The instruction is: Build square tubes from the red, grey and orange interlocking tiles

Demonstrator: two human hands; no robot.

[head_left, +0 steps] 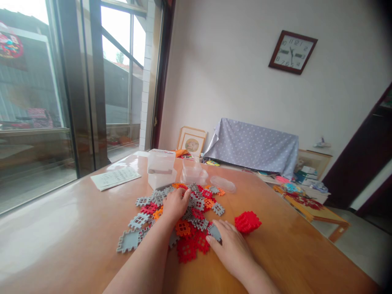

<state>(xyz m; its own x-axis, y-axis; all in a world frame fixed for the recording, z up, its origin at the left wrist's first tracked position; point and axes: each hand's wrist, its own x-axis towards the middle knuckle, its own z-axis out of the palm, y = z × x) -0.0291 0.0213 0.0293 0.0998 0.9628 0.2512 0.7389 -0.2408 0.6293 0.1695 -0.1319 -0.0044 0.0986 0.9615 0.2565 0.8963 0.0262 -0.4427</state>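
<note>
Grey, red and orange plastic interlocking pieces lie in a loose pile on the wooden table, among them a grey piece (139, 220) and an orange one (183, 228). My left hand (176, 203) reaches over the back of the pile, its thumb apart; its fingertips are partly hidden among the pieces. At the pile's right front edge, my right hand (226, 241) is open, fingers spread, beside a grey piece (214, 232) that it partly covers. A stack of red pieces (247, 221) stands to the right of my right hand.
Behind the pile are a clear plastic box (161, 163), smaller clear containers (193, 172) and an oval clear lid (223, 184). Written paper (115, 178) lies at the left. The wooden table (70, 241) borders a window; a low side table (318, 210) is at the right.
</note>
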